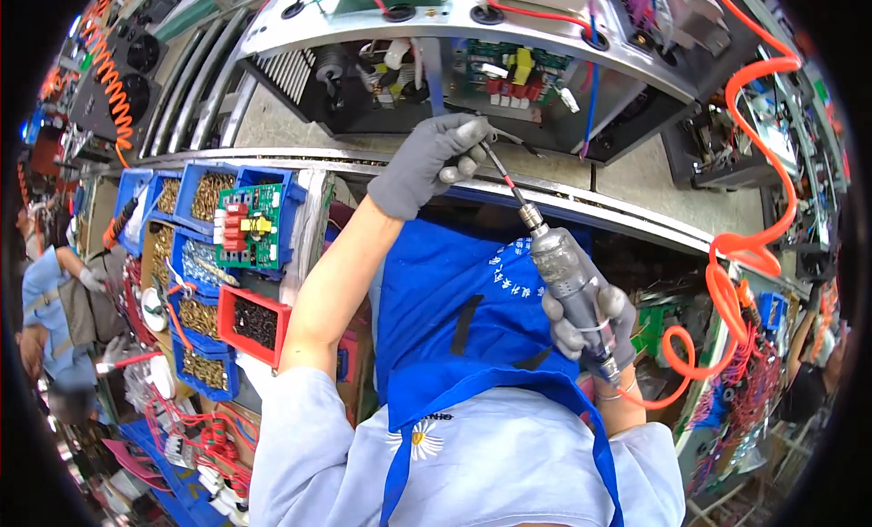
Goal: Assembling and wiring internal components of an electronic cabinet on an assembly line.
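Note:
My right hand (590, 323), in a grey glove, is wrapped round a grey air screwdriver (563, 263). Its long bit (506, 179) slants up and left to the fingers of my left hand (427, 168), also gloved in grey. Those fingers are pinched together at the bit's tip, and whatever small piece they hold there is hidden. Just beyond my hands stands an open metal chassis (363, 127), with a green circuit board (490, 68) and wiring inside. An orange air hose (681, 368) runs from the screwdriver's rear end.
At left sit several blue bins (204, 372) of small screws, a red bin (256, 323) of dark screws, and a loose circuit board (250, 225) on top. Metal rollers (195, 91) lie at the upper left. Another person (64, 300) works at far left.

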{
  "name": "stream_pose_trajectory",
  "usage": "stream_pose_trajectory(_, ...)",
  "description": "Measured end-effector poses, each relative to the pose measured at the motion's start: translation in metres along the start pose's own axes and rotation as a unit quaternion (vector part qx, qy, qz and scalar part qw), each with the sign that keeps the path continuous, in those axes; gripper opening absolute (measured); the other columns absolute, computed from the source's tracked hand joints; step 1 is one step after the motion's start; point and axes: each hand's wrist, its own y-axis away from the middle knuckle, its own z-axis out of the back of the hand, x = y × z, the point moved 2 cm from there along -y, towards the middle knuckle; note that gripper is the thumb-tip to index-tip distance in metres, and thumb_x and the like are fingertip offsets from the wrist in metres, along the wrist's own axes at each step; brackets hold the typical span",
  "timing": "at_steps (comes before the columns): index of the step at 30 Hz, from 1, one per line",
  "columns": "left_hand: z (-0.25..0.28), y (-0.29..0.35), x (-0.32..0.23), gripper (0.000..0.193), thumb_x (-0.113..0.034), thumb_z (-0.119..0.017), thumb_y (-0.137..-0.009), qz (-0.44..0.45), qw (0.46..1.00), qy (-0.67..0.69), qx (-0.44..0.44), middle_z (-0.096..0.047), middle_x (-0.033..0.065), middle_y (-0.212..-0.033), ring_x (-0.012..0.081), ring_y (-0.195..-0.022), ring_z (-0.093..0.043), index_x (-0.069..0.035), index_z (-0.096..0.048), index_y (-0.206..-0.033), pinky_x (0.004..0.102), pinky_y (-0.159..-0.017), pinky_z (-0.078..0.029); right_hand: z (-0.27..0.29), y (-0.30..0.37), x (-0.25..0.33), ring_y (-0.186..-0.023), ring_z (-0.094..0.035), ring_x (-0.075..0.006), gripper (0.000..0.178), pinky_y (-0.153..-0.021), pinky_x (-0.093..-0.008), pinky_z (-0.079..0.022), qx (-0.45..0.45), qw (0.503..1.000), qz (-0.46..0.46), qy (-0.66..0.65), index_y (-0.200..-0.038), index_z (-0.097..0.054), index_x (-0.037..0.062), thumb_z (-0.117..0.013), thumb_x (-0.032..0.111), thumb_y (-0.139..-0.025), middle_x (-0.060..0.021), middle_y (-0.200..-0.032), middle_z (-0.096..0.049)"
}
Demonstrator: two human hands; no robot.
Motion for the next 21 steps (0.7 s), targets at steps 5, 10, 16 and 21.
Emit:
stream_pose_trajectory(5, -0.004, -0.021, 0.033, 0.052, -0.052, -0.06, -0.094, -0.021, 0.982, 0.189, -0.013, -0.059, 0.0042, -0.084, 0.0084, -0.061, -0.054, -0.003, -0.058, -0.112, 0.017, -0.042, -0.033, -0.027, -0.031, -0.014, -0.054, -0.062, -0.0193, 0.098, -0.046, -0.029, -0.051, -0.128, 0.942, 0.092, 0.296, -0.158, -0.012, 0.0117, -0.067, 0.035, -0.081, -0.0172, -0.091, -0.061)
stream_pose_trajectory(10, -0.011, -0.062, 0.074, 0.059, -0.065, -0.055, -0.091, 0.006, 0.96, 0.277, -0.037, -0.064, 0.0071, -0.084, 0.0187, -0.064, -0.059, -0.01, -0.06, -0.112, 0.0315, -0.05, -0.047, -0.049, -0.067, -0.023, -0.057, -0.062, -0.0156, 0.086, -0.048, -0.0275, -0.052, -0.171, 0.905, 0.135, 0.366, -0.158, -0.013, 0.0119, -0.061, 0.028, -0.089, -0.0149, -0.092, -0.06)
stream_pose_trajectory(16, -0.031, -0.09, 0.069, 0.07, -0.075, -0.058, -0.082, -0.031, 0.912, 0.402, -0.072, -0.068, 0.0087, -0.096, 0.0238, -0.069, -0.064, -0.017, -0.059, -0.121, 0.037, -0.063, -0.055, -0.051, -0.085, -0.032, -0.06, -0.064, -0.0166, 0.09, -0.049, -0.0279, -0.053, -0.184, 0.898, 0.167, 0.364, -0.158, -0.011, 0.0134, -0.062, 0.032, -0.087, -0.0146, -0.091, -0.06)
stream_pose_trajectory(21, -0.027, -0.104, 0.077, 0.076, -0.075, -0.059, -0.08, 0.048, 0.879, 0.471, 0.063, -0.067, 0.0114, -0.093, 0.0205, -0.066, -0.059, -0.01, -0.06, -0.119, 0.028, -0.049, -0.046, -0.057, -0.09, -0.039, -0.06, -0.064, -0.0177, 0.088, -0.048, -0.0287, -0.053, -0.192, 0.89, 0.182, 0.372, -0.158, -0.01, 0.014, -0.06, 0.032, -0.088, -0.0152, -0.092, -0.06)
